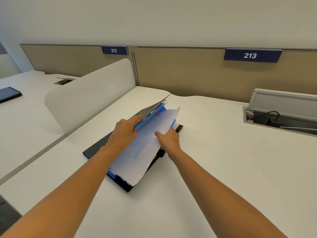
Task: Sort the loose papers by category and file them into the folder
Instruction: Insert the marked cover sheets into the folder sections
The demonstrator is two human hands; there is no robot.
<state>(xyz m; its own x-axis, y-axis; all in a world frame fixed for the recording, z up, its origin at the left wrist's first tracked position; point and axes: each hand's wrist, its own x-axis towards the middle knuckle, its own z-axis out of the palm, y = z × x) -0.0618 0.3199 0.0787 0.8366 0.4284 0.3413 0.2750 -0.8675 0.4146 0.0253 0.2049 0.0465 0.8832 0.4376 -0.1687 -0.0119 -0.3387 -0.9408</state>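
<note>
As the left hand (127,131) clasps the folder (98,146), the right hand (169,137) pinches paper (142,152).

**Black folder lies on white office desk**

A white desk (223,169) with a wavy back edge carries a black folder (96,148). The folder lies near the middle, at an angle to the front edge, its cover partly lifted over blue dividers and white paper (145,152). Well to the right, at the back, a cable hatch (281,121) is let into the top, its grey lid (283,100) raised and a black cable inside. On the left, a neighbouring desk (25,121) of the same white bears a dark flat device (8,94) at the frame's edge and its own hatch (63,81) farther back.
</note>
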